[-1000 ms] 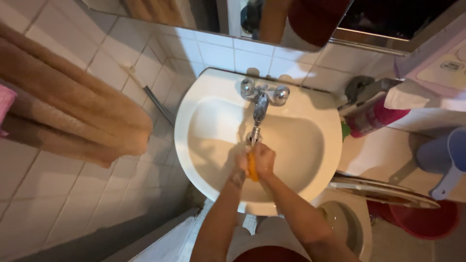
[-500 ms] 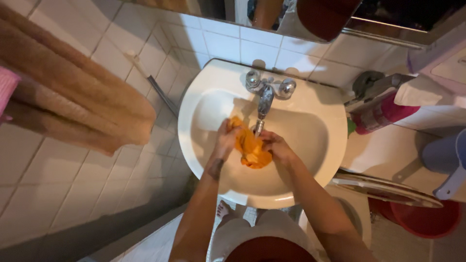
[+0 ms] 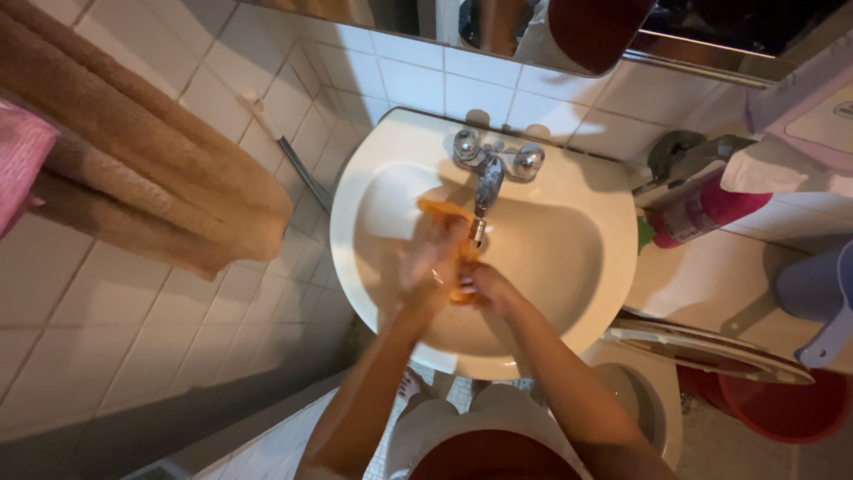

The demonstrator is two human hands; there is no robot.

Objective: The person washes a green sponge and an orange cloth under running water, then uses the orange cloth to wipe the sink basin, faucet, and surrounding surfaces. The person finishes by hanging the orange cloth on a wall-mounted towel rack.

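Gripping an orange cloth (image 3: 447,233) in the white sink (image 3: 569,267) under the chrome tap (image 3: 487,182), left hand (image 3: 425,260) and right hand (image 3: 487,289) both closed on it, brown towel (image 3: 142,178) at nine o'clock, pink can (image 3: 702,213) at three o'clock.

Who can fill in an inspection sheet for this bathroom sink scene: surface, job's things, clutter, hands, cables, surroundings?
Surface: white ceramic washbasin, chrome two-handle tap above.
Job's things: orange cloth under the spout.
Clutter: pink spray can right of basin.
Hands: left hand and right hand both grip the cloth.
Cables: nothing seen.
Surroundings: brown towel hanging left, white wall tiles, toilet bowl, red bucket.
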